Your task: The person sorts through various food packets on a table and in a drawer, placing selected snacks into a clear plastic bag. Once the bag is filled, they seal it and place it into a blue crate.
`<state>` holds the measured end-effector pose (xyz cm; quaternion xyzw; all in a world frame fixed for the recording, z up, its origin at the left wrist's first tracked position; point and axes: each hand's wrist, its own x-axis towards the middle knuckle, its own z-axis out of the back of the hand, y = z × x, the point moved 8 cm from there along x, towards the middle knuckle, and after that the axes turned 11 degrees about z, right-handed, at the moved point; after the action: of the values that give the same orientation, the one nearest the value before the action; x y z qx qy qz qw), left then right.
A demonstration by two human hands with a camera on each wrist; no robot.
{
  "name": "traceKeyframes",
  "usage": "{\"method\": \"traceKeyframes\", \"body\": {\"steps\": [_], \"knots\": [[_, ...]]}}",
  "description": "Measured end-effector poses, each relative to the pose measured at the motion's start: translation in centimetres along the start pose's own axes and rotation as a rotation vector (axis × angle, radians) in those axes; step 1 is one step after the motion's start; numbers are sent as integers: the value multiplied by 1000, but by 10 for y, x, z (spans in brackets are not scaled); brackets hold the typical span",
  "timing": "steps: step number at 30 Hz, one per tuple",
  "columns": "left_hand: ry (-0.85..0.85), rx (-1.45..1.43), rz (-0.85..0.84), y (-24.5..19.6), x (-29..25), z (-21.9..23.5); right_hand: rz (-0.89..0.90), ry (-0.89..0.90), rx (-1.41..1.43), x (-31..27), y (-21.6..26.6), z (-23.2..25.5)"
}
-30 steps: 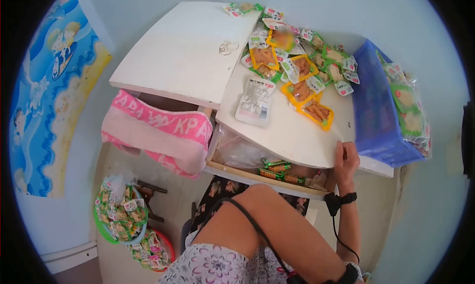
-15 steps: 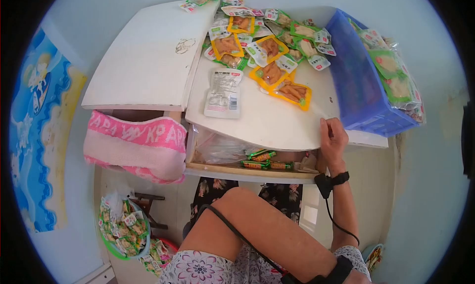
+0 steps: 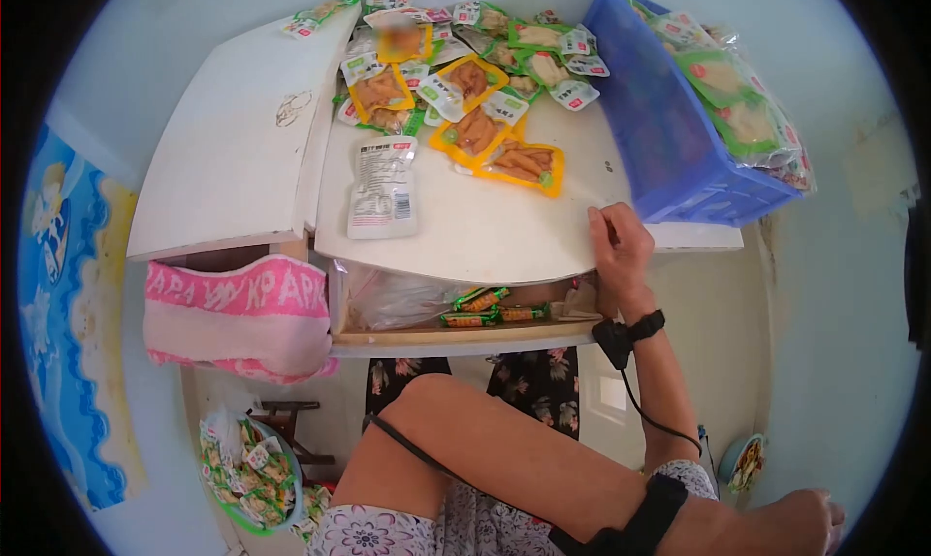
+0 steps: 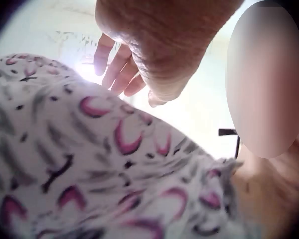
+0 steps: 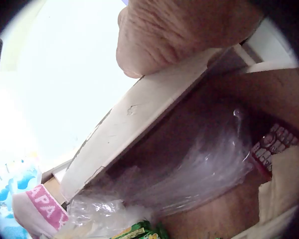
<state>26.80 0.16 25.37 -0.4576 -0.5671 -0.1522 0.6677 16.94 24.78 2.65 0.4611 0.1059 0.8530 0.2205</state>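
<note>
Left hand (image 3: 787, 529) swung farther into lower right, fingers loosely bent; right hand (image 3: 621, 248), fingers half-curled at tabletop (image 3: 475, 228) edge, could snag wrist camera (image 3: 611, 343) on drawer (image 3: 456, 348) if yanked.

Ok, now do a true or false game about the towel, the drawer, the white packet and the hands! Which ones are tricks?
1. The pink-and-white towel has letters on it. True.
2. The right hand is inside the blue basket. False: it is at the front edge of the white desktop.
3. The drawer under the desktop is closed. False: it is open, showing a clear plastic bag and green-wrapped snacks.
4. The white packet has a barcode. True.
5. The left hand is squeezing the towel. False: it is well away from it, at the head view's lower right.
</note>
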Motion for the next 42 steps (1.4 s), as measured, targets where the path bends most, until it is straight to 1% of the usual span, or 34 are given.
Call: {"method": "traceKeyframes", "body": {"steps": [4, 6, 8, 11, 12, 13, 14, 16, 17, 19, 20, 21, 22, 23, 24, 25, 26, 27, 28, 31, 33, 34, 35, 37, 39, 41, 42], "knots": [[-3, -6, 6, 0, -2, -3, 9, 6, -17, 0, 1, 0], [-11, -24, 20, 2, -2, -4, -35, 10, -3, -4, 1, 1], [-25, -40, 8, -2, -3, -4, -38, 9, 21, 1, -1, 2], [-115, -105, -50, -10, -10, 8, -44, -7, 81, -1, -4, 2], [-102, -35, -12, -9, -15, 15, -54, -6, 108, -1, -5, 3], [-35, 158, 109, -4, -25, 28, -64, -4, 137, -2, -6, 3], [52, 364, 211, 3, -39, 40, -125, -20, 207, -4, -10, 5], [-215, 286, 442, 16, -62, 64, -252, -52, 346, -12, -16, 13], [-233, 312, 479, 15, -76, 73, -258, -20, 343, -16, -9, 20], [-274, 358, 554, -3, -103, 108, -277, 48, 335, -38, 17, 42], [-324, 400, 666, -12, -121, 129, -288, 69, 366, -56, 31, 52], [-375, 443, 778, -22, -141, 149, -277, 138, 367, -68, 47, 66], [-498, 492, 866, -34, -165, 167, -279, 178, 401, -86, 62, 78], [-620, 539, 956, -44, -190, 183, -392, 302, 381, -114, 71, 90], [-773, 577, 929, -55, -214, 194, -634, 307, 498, -141, 81, 102], [-928, 617, 899, -67, -240, 200, -849, 277, 504, -168, 94, 118], [-953, 698, 930, -79, -257, 201, -1063, 246, 513, -191, 107, 131], [-979, 782, 965, -90, -271, 200, -1121, 218, 543, -199, 122, 144], [-1025, 794, 992, -95, -282, 197, -1183, 193, 572, -205, 130, 152], [-1144, 777, 1074, -100, -304, 180, -1098, 290, 660, -190, 138, 146], [-1110, 886, 1087, -98, -309, 183, -733, 478, 762, -157, 146, 104], [-1103, 942, 1094, -96, -314, 182, -526, 519, 861, -127, 157, 80], [-1151, 921, 1062, -95, -319, 184, -312, 555, 958, -99, 172, 53], [-1223, 878, 994, -91, -323, 194, -23, 556, 1151, -64, 208, 7], [-1319, 826, 973, -89, -328, 197, 270, 522, 1223, -39, 246, -30], [-1417, 755, 930, -85, -345, 202, 462, 622, 1161, -34, 280, -63], [-1424, 767, 932, -83, -350, 204, 464, 573, 1129, -35, 281, -70]]}}
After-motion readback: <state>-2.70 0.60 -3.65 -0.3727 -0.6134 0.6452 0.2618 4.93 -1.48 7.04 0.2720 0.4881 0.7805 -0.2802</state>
